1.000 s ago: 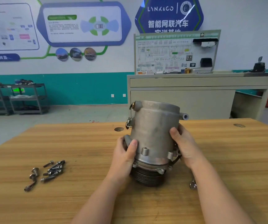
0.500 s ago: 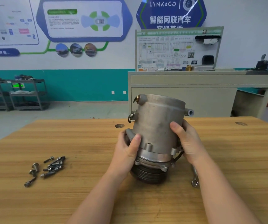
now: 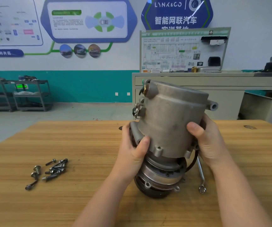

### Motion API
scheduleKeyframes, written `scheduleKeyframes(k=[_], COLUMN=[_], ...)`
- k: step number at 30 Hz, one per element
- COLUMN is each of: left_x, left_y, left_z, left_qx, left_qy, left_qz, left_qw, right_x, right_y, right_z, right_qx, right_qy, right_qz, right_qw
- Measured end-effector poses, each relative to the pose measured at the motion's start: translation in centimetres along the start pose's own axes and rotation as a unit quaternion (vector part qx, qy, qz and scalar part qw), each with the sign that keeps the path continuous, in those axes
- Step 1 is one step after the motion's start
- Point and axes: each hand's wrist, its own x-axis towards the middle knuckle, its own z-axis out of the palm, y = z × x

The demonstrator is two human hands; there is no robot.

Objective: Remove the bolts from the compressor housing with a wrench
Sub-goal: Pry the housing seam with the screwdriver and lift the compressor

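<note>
The grey cylindrical compressor housing is lifted off its base and tilted to the right. My left hand grips its lower left side, thumb on the front. My right hand grips its right side. Below it the pulley end of the compressor stands on the wooden table, with a gap showing between the two parts. Several loose bolts lie in a heap at the left. A wrench lies on the table at the right, partly hidden behind my right wrist.
A grey workbench with a wiring display board stands behind the table. Metal shelving carts stand at the far left against the teal wall.
Both hands have raised the housing and tipped it rightwards, so it has come apart from the pulley end. The bolts and wrench have stayed put.
</note>
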Motion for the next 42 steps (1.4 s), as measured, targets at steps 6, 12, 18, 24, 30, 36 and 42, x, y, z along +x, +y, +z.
scheduleKeyframes(k=[6, 12, 18, 24, 30, 36, 42], left_x=[-0.2, -0.2, 0.0, -0.1, 0.2, 1.0, 1.8], left_y=[-0.1, 0.8, 2.0, 2.2, 2.2, 4.0, 8.8], left_z=[0.3, 0.3, 0.0, -0.3, -0.6, -1.2, -2.4], left_qx=[-0.018, -0.033, -0.041, -0.044, -0.045, -0.060, -0.265], left_qy=[0.015, 0.014, 0.023, 0.027, 0.039, 0.049, 0.037], left_qz=[-0.001, 0.014, 0.068, 0.078, 0.083, 0.093, 0.065], left_qw=[1.000, 0.999, 0.997, 0.996, 0.995, 0.993, 0.961], right_x=[-0.1, -0.4, -0.4, -0.4, 0.0, 1.6, 3.6], right_y=[-0.2, -1.0, -2.4, -2.8, -2.9, -5.1, -7.6], right_z=[0.6, 0.7, 1.2, 1.7, 2.2, 3.7, 8.8], right_qx=[0.002, -0.001, 0.022, 0.053, 0.057, 0.037, 0.087], right_qy=[0.004, -0.002, -0.037, -0.069, -0.077, -0.089, -0.115], right_qz=[0.003, -0.011, -0.049, -0.049, -0.039, -0.042, -0.015], right_qw=[1.000, 1.000, 0.998, 0.995, 0.995, 0.994, 0.989])
